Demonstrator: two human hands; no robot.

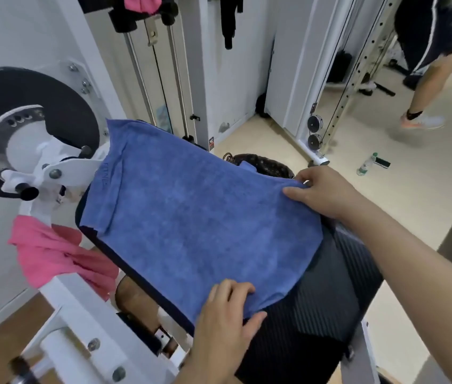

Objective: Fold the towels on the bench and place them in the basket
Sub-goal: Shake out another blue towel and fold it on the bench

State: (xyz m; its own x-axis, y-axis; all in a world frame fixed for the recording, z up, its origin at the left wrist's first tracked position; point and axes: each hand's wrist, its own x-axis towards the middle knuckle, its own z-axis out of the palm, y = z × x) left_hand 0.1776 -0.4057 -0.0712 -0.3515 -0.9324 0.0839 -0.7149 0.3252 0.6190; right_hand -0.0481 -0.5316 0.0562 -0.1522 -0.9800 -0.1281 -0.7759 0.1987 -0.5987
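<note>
A blue towel (191,217) lies spread over the black padded bench (330,300), its far end running toward the machine. My left hand (227,309) grips the towel's near corner, fingers curled over the edge. My right hand (321,192) pinches the right-hand corner at the bench's far side. Behind the towel stands a dark woven basket (269,164), mostly hidden, with a bit of blue cloth showing inside. A pink towel (53,256) hangs over the white frame at the left.
A white gym machine with a black weight plate (25,128) stands at the left. Cable rails (163,79) rise behind. A person's legs (427,87) are at the top right, and a plastic bottle (366,164) lies on the floor.
</note>
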